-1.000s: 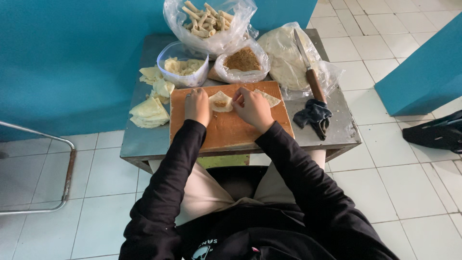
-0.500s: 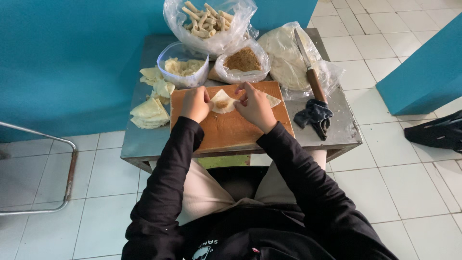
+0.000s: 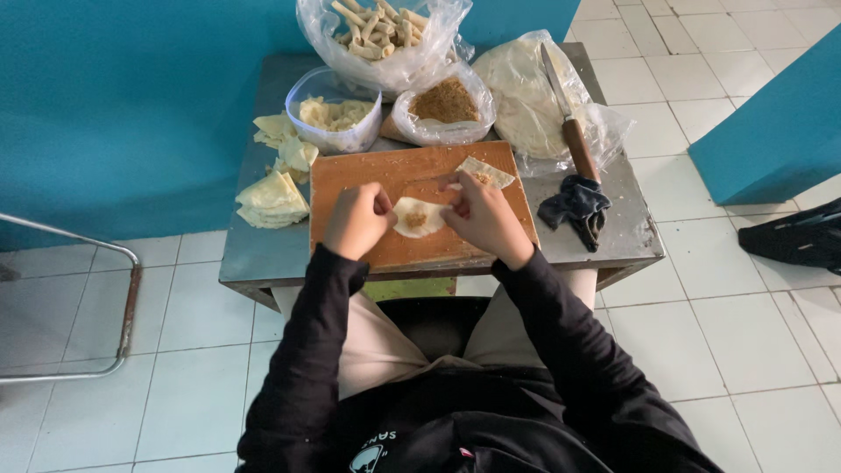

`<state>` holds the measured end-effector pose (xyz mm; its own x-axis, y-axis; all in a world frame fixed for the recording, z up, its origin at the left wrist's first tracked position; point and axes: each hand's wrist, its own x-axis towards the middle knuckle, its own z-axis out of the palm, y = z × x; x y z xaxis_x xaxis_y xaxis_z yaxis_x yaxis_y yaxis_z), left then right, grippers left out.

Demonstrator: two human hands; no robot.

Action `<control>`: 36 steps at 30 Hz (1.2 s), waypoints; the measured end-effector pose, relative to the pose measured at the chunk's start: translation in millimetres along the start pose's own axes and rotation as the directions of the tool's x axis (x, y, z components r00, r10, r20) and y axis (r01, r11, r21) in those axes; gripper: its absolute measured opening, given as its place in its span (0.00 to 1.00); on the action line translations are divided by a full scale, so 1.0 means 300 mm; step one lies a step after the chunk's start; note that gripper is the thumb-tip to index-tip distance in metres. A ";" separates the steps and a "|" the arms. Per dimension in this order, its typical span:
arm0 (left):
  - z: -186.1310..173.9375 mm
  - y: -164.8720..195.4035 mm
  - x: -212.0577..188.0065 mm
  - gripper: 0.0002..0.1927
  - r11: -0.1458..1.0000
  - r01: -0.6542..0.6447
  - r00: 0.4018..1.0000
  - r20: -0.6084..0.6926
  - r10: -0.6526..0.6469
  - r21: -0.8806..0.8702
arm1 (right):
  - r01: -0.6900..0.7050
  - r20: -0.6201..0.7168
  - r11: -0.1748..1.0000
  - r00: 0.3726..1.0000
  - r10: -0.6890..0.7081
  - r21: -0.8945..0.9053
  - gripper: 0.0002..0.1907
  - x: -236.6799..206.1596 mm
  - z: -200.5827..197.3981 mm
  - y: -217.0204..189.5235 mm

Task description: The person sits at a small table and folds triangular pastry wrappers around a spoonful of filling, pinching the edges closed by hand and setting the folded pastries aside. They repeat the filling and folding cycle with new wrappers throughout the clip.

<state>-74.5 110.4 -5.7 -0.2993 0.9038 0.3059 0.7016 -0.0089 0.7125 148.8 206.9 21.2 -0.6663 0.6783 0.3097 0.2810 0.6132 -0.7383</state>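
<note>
So my left hand [image 3: 355,221] and right hand [image 3: 484,219] each pinch an edge of the filled wrapper [image 3: 419,216], fingers closed on it; it lies flat on the wooden board [image 3: 412,171], probably so the filling stays centred; fillings sit within reach.

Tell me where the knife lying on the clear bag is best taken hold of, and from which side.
Grip the knife by its brown wooden handle, probably coming from the right hand side. The handle end points toward the person and lies just off the bag, beside the dark cloth; the blade points away, so fingers stay off the edge.
</note>
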 end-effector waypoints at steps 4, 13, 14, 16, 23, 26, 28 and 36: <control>-0.001 0.063 -0.096 0.06 0.999 0.030 1.000 0.002 -0.030 -0.018 | -0.026 0.041 0.999 0.999 0.025 0.021 0.19 -0.085 -0.039 -0.045; 0.092 0.138 -0.241 0.06 0.992 0.056 0.981 -0.178 -0.076 -0.114 | -0.086 -0.201 0.971 0.979 0.041 -0.221 0.21 -0.213 0.026 -0.140; 0.102 0.145 -0.243 0.06 0.991 0.070 0.976 -0.197 -0.091 -0.114 | -0.082 -0.228 0.969 0.973 0.028 -0.233 0.21 -0.214 0.035 -0.144; 0.116 0.158 -0.248 0.06 0.994 0.054 0.960 -0.269 -0.077 -0.093 | -0.073 -0.277 0.964 0.961 -0.001 -0.256 0.21 -0.217 0.050 -0.149; 0.136 0.180 -0.255 0.04 0.993 0.003 0.913 -0.406 -0.050 -0.116 | -0.065 -0.333 0.998 0.941 0.057 -0.014 0.27 -0.223 0.067 -0.127; 0.133 0.181 -0.262 0.04 0.992 0.028 0.914 -0.399 -0.076 -0.125 | -0.087 -0.310 0.992 0.944 0.111 0.091 0.29 -0.219 0.063 -0.117; 0.129 0.180 -0.270 0.04 0.993 0.036 0.915 -0.396 -0.079 -0.114 | -0.114 -0.292 0.986 0.946 0.145 0.120 0.29 -0.222 0.058 -0.114; 0.139 0.189 -0.297 0.05 0.992 0.073 0.912 -0.396 -0.108 -0.103 | -0.091 -0.287 0.992 0.951 0.113 0.089 0.30 -0.232 0.050 -0.127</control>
<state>18.9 47.3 -18.9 -0.6046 0.6557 0.4523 0.6078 0.0128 0.7940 174.1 130.3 18.8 -0.4038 0.8308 0.3829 0.2779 0.5102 -0.8139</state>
